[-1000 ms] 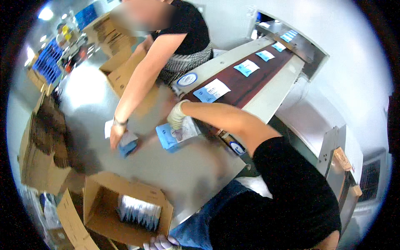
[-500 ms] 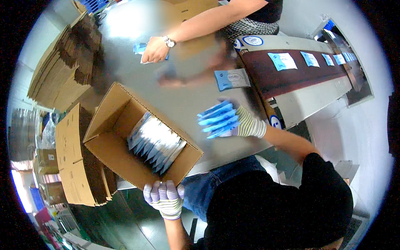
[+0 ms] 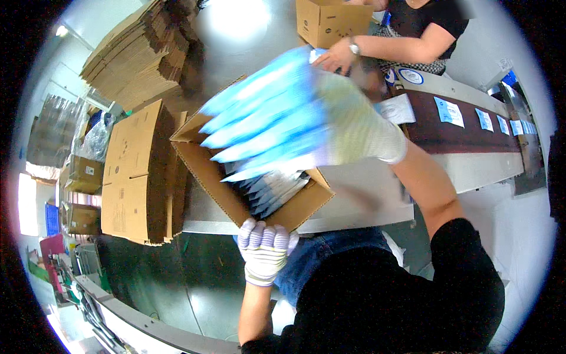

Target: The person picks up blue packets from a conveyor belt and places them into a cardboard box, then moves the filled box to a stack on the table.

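Observation:
My right hand [image 3: 362, 121], in a striped knit glove, grips a fanned stack of several blue-and-white soft flat packets [image 3: 265, 112]. The stack is raised over the open cardboard box [image 3: 215, 180] and blurred by motion. It covers much of the box's far side and inside. Lower in the box, a row of similar packets [image 3: 274, 192] stands on edge. My left hand [image 3: 265, 251], also gloved, hooks its fingers over the box's near edge.
Flattened cartons are piled at the far left [image 3: 132, 56] and stand at the left [image 3: 127, 177]. On the right, a conveyor belt [image 3: 424, 138] carries spaced packets [image 3: 450, 112]. Across the table [image 3: 359, 177], a co-worker's hand [image 3: 336, 56] is near another open carton [image 3: 333, 26].
My right hand has brought the packets left and up from the table to above the box. My left hand stays on the box edge. The view has shifted, and the co-worker's second carton now shows.

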